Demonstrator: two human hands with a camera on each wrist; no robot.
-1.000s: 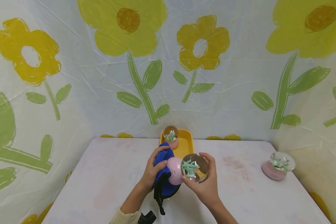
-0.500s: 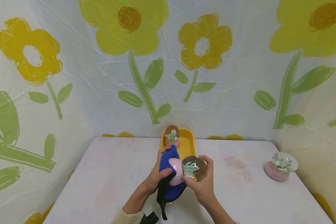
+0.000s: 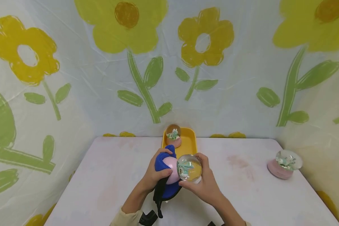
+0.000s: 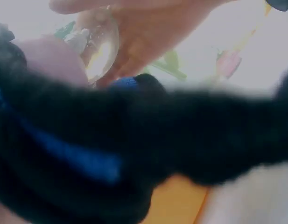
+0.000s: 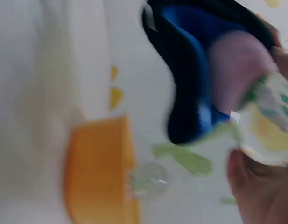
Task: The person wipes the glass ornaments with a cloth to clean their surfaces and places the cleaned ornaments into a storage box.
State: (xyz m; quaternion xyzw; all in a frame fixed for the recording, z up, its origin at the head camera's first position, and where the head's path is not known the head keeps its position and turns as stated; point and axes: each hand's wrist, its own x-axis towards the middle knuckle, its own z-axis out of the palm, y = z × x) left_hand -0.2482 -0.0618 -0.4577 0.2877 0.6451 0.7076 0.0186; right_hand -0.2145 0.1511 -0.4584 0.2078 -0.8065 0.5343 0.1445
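Both hands hold a snow globe (image 3: 189,169) above the table, tipped on its side. Its clear dome has green figures inside and points to the right. My right hand (image 3: 207,185) grips the dome, thumb below and fingers round the far side. My left hand (image 3: 153,172) holds a blue cloth (image 3: 170,191) with black edging against the pink base (image 5: 237,65), the thumb lying over the base. A black strap (image 3: 159,194) hangs from the cloth. In the left wrist view, dark blurred fabric (image 4: 134,126) covers much of the work.
Beyond the hands lies a yellow tray (image 3: 189,141) with a second snow globe (image 3: 173,135) upright at its left side. A third snow globe (image 3: 283,164) stands near the table's right edge. A flower-print sheet (image 3: 228,103) hangs behind the white table (image 3: 107,175).
The snow globe has turned in the hands, its dome swinging toward the head camera and closer to the left hand. Both hands shift slightly; the cloth stays against the base.
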